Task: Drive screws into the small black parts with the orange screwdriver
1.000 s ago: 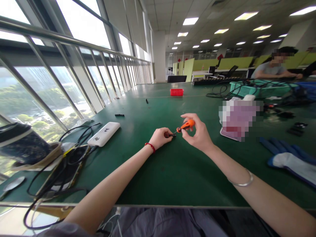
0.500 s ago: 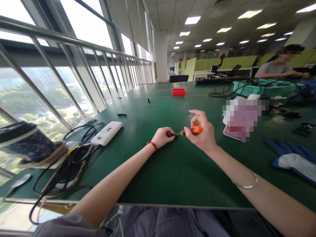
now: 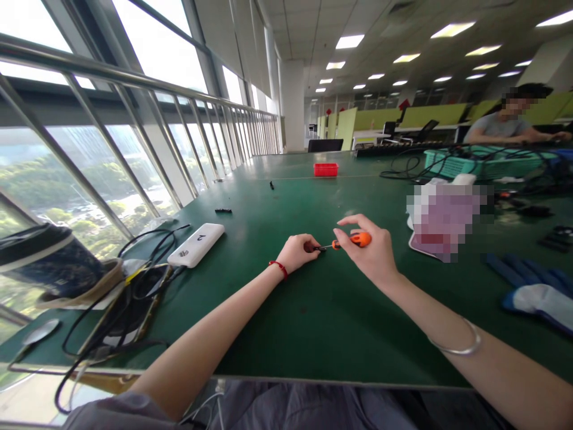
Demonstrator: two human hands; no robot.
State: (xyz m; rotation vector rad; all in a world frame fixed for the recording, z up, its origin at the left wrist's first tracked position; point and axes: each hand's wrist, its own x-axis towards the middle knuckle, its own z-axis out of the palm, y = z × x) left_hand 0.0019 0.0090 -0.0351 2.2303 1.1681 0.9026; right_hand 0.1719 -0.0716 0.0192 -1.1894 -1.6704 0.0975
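Note:
My left hand (image 3: 299, 253) rests on the green table and pinches a small black part (image 3: 320, 248), mostly hidden by the fingers. Its exact kind is too small to make out. In my right hand (image 3: 373, 248) is a screwdriver (image 3: 360, 239) with an orange and black handle, lying against the palm side. The thin shaft points left, and its tip meets the black part. My right index finger is raised off the handle, curved above it. Farther off on the table lie two more small black pieces, one a short strip (image 3: 223, 210) and the other a smaller piece (image 3: 271, 185).
At left are a white power bank (image 3: 197, 245), black cables and a dark cup-like container (image 3: 54, 260) near the railing. A red bin (image 3: 326, 169) stands at the back. Rightward are a teal basket (image 3: 483, 167), a blurred pink item (image 3: 443, 221), gloves (image 3: 537, 295) and a person (image 3: 501, 122).
My right index finger and thumb have shifted on the screwdriver, with the handle showing more between them. The whole view has moved slightly; the left hand keeps its pinch.

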